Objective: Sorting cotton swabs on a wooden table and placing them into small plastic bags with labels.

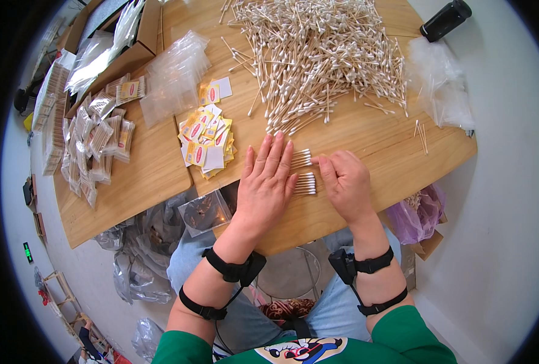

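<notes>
My left hand [264,185] lies flat on the wooden table, its fingers stretched out over part of a row of cotton swabs [301,159]. A second small group of cotton swabs [306,184] sits just nearer to me, beside the left thumb. Curled closed, my right hand [346,182] has a fingertip at the right ends of the farther row; whether anything is inside its fingers is hidden. Beyond both hands spreads a large heap of loose cotton swabs [318,60]. Left of my left hand is a pile of yellow and white cards [207,142].
Clear plastic bags [175,79] and packed swab bundles [99,136] lie at the left, near a cardboard box [151,30]. A black bottle [445,20] and more plastic film [437,82] are at the right. A purple bag [418,215] stands below the table's right edge.
</notes>
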A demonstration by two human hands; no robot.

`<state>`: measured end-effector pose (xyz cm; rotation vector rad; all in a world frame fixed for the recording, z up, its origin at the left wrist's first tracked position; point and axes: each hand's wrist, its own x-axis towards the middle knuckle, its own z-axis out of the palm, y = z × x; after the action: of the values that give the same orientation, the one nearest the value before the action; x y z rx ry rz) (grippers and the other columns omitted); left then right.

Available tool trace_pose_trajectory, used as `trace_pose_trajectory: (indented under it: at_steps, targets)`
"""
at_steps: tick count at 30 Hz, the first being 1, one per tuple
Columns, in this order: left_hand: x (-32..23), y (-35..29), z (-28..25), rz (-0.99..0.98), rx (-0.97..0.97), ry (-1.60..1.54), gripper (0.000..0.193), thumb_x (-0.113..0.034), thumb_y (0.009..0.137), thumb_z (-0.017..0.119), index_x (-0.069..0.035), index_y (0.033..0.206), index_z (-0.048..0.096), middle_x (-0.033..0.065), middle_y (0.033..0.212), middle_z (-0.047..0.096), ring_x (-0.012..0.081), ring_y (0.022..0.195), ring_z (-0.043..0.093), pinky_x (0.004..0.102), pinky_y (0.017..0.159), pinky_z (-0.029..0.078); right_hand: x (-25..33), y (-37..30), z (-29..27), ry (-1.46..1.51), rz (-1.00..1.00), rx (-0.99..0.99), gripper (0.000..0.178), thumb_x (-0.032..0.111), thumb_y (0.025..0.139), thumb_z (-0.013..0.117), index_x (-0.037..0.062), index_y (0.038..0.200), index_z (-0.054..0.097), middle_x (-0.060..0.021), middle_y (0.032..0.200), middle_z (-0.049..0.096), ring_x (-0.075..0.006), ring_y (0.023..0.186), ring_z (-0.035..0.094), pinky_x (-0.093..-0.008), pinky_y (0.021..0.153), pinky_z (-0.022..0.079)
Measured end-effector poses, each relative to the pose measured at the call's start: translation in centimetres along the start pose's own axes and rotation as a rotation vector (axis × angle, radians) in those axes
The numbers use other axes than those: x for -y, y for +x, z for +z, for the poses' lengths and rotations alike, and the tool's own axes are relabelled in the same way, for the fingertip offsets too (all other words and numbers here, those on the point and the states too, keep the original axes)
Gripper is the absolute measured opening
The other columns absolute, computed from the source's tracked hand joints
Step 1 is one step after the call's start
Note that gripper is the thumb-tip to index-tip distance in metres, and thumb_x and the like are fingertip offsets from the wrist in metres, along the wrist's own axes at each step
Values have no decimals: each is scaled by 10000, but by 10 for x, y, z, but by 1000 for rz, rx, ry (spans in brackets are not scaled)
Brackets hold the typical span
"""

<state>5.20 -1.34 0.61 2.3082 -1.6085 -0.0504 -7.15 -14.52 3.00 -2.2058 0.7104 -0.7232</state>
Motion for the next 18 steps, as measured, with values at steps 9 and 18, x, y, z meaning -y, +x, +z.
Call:
trace_pose_trajectory:
  at_steps: [9, 18]
  targets:
    - [0, 0, 0, 4, -7, 10, 598, -334, 968, 558, -50, 1477, 423, 126, 1566, 364, 272, 1483, 275, 474, 1209, 178, 0, 1, -1, -72, -15, 33, 235, 192, 927, 639, 47, 746, 676, -99, 697, 594, -315, 676, 570, -426, 610, 451]
    - [0, 0, 1, 1, -9, 1, 601, -330, 964, 564, -55, 1479, 422, 119, 1569, 361, 271, 1485, 271, 474, 1212, 171, 0, 1, -2, -46, -15, 44, 263, 207, 931, 636, 42, 727, 662, -97, 659, 560, -314, 646, 541, -427, 590, 436]
